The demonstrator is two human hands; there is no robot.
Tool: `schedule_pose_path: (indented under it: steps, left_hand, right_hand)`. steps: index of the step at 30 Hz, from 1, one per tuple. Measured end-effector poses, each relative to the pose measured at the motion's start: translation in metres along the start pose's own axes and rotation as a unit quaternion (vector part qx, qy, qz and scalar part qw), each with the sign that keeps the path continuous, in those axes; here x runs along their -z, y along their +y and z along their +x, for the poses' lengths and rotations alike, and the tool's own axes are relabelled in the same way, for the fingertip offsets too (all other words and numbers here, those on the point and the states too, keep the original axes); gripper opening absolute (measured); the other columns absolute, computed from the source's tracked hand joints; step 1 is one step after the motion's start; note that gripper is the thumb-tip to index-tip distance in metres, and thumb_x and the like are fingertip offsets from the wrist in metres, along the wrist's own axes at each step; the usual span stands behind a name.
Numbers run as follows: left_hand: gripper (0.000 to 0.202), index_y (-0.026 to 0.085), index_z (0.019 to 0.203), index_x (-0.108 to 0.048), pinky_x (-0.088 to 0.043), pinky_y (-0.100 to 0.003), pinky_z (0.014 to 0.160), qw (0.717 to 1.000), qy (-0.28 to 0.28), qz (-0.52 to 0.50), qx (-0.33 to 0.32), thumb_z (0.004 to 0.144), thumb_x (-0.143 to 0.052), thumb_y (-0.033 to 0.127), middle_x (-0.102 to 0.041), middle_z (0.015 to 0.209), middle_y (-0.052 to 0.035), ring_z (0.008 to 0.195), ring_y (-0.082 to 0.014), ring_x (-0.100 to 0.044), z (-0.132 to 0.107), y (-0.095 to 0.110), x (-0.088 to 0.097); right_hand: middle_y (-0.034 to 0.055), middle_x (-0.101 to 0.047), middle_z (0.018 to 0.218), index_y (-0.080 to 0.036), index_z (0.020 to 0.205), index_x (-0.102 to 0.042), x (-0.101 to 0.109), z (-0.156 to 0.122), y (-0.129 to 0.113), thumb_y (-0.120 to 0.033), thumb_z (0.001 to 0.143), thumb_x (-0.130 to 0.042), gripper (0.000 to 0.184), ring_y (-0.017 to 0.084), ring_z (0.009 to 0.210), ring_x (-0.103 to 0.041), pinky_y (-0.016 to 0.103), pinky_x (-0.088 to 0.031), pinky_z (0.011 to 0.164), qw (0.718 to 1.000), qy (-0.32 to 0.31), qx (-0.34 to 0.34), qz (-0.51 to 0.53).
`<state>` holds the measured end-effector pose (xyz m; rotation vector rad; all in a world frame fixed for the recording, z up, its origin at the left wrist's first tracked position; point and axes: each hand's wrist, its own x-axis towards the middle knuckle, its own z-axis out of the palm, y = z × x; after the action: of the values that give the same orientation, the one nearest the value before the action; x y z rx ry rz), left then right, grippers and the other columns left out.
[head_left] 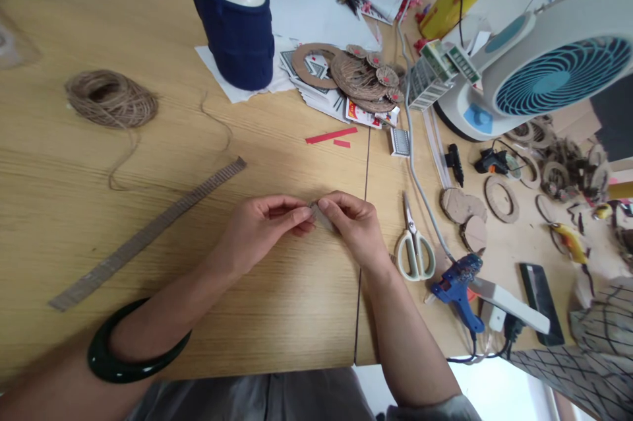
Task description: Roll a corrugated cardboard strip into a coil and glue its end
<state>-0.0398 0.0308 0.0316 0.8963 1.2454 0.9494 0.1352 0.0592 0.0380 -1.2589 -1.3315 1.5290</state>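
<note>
The left hand [262,229] and the right hand [357,229] pinched a small cardboard piece [323,218] from opposite sides, over the near middle of the surface [277,322], probably because so slight a part needed steadying at both ends. A corrugated strip [148,233] lay flat to the left; scissors [412,228] and a glue gun [457,289] lay to the right, presumably for easy reach.

Here's a dark green bangle [143,370], thick, smooth and glossy, ringing the left forearm [202,295], over to a grey sleeve [435,410] by the right elbow, grey cloth [306,398] across the lap
</note>
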Motion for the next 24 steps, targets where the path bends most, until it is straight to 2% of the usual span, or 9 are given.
schedule_pose_path:
  steps: [6,10,18,24]
  left_hand:
    - [0.017,0.023,0.084,-0.08,-0.063,-0.031,0.075,0.999,0.004,-0.049,0.005,0.079,-0.079,0.039,-0.08,0.076,-0.0015,0.075,-0.0202,-0.076,0.0006,-0.0007,-0.0004]
    - [0.018,0.022,0.086,-0.08,-0.063,-0.031,0.076,0.999,0.001,-0.052,0.008,0.081,-0.078,0.04,-0.08,0.078,-0.0011,0.076,-0.0197,-0.076,-0.0008,-0.0001,-0.0004]
    - [0.02,0.022,0.086,-0.08,-0.063,-0.032,0.076,1.0,-0.004,-0.023,0.002,0.083,-0.074,0.042,-0.08,0.078,-0.002,0.076,-0.0208,-0.076,-0.0005,-0.0003,0.0004]
    - [0.019,0.022,0.088,-0.078,-0.063,-0.031,0.075,0.999,-0.001,0.015,-0.031,0.083,-0.074,0.039,-0.08,0.078,-0.0014,0.074,-0.0198,-0.076,-0.0023,0.0003,-0.0013]
  right_hand:
    - [-0.0011,-0.068,0.075,-0.021,0.08,-0.068,-0.0006,-0.0009,-0.0031,-0.044,0.076,-0.082,0.027,0.012,0.069,-0.063,0.026,-0.053,0.066,1.0,-0.005,0.012,-0.018]
    - [-0.0001,-0.069,0.076,-0.02,0.08,-0.067,-0.0023,-0.0012,-0.0036,-0.045,0.078,-0.079,0.028,0.013,0.071,-0.065,0.027,-0.055,0.069,0.999,-0.003,0.023,-0.031]
    - [-0.0006,-0.069,0.078,-0.021,0.082,-0.067,-0.0033,-0.0015,-0.0011,-0.039,0.08,-0.077,0.021,0.012,0.07,-0.065,0.026,-0.056,0.069,0.999,-0.011,0.047,-0.015]
    - [-0.0003,-0.069,0.077,-0.02,0.083,-0.064,-0.0033,0.0005,0.0032,-0.036,0.081,-0.075,0.019,0.012,0.07,-0.066,0.026,-0.056,0.07,0.998,-0.013,0.052,-0.044]
